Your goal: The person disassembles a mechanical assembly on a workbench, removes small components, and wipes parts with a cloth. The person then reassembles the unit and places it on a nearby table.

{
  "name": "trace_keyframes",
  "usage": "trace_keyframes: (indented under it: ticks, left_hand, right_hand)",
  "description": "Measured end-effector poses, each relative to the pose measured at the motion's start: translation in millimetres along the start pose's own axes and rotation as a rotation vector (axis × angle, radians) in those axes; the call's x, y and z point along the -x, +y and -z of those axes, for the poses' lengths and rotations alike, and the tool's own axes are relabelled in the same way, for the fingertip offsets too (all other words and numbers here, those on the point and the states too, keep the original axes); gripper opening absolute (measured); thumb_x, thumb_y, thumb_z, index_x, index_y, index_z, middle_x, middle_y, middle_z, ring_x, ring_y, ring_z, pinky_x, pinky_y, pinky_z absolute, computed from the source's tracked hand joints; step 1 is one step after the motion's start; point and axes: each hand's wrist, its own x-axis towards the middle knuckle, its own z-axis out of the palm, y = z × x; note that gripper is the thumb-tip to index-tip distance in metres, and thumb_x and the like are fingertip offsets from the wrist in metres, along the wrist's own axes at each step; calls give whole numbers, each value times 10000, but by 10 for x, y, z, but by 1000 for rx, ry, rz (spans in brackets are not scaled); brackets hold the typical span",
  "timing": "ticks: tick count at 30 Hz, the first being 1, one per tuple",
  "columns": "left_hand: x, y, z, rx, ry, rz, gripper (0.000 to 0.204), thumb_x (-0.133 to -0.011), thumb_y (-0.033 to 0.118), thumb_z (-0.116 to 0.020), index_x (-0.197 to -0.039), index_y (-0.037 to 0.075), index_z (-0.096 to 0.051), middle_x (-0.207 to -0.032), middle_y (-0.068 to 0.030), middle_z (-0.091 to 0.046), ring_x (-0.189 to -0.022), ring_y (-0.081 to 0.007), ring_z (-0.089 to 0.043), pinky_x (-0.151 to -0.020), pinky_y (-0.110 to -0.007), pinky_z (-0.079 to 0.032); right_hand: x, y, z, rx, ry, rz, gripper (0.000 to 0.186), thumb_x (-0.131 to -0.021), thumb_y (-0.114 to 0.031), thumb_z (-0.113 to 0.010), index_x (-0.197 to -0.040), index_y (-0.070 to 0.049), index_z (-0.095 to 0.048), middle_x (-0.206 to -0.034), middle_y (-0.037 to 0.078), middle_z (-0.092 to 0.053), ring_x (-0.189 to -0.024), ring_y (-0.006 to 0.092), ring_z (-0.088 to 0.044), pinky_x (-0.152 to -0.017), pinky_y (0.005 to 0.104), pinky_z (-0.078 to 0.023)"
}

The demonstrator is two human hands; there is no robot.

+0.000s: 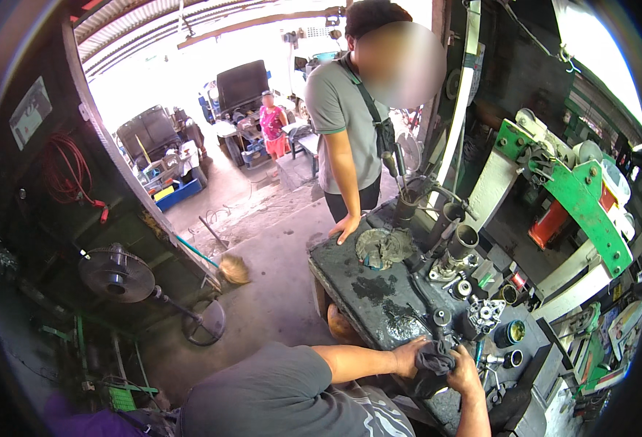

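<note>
My left hand (408, 358) and my right hand (462, 375) are both closed on a dark cloth (435, 355) at the near part of the black worktable (379, 288), around something dark that is mostly hidden. Just beyond them are a metal housing with a bolted flange (484, 317), a small cylindrical part (441, 317) and a round tin with yellowish contents (509, 333). A metal cylinder (512, 358) and several wrenches and tools (492, 386) lie right of my hands. Farther back are a crumpled grey rag (383, 247) and upright metal tubes (465, 240) holding tools.
A co-worker in grey (343, 146) stands across the table, one hand on it. A person in pink (270, 124) is outside among vehicles. A pedestal fan (117, 273) and broom (233, 268) stand left; a green-and-white press (583, 207) is right.
</note>
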Motion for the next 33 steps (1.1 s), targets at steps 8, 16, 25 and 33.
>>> trace_keyframes:
  ticks: [8, 16, 25, 33]
  left_hand:
    - [89, 262, 515, 179, -43, 207, 1328, -712, 345, -921, -1738, 32, -137, -1719, -288, -329, -1604, -437, -340, -1358, -540, -231]
    - [-429, 1013, 1467, 528, 614, -274, 760, -922, 200, -789, -1614, 136, -481, -1624, -189, -501, -1540, -413, -444, -1305, -495, -343]
    - [-198, 531, 1103, -142, 193, 156, 805, -1106, 647, -475, -1704, 129, -330, -1746, -228, -348, -1639, -465, -249, -1328, -532, -303]
    - [-345, 400, -42, 43, 167, 207, 808, -900, 346, -786, -1545, -37, -484, -1594, -247, -507, -1483, -416, -482, -1259, -496, -394]
  right_hand:
    - [182, -201, 832, 118, 439, -311, 636, -750, 124, -543, -1362, 16, -677, -1409, 282, -674, -1357, 449, -633, -1202, 468, -467]
    - [355, -1284, 897, -477, 504, 66, 872, -849, -244, -883, -1580, 14, -485, -1437, 224, -653, -1352, 348, -632, -1162, 466, -479]
    - [660, -279, 156, 336, 355, 25, 843, -1013, -251, -722, -1723, -54, -314, -1545, 285, -589, -1238, 437, -693, -979, 484, -591]
    - [473, 189, -1251, -331, 323, -252, 703, -779, -120, -912, -1401, 2, -608, -1299, 261, -726, -1235, 434, -701, -1070, 492, -538]
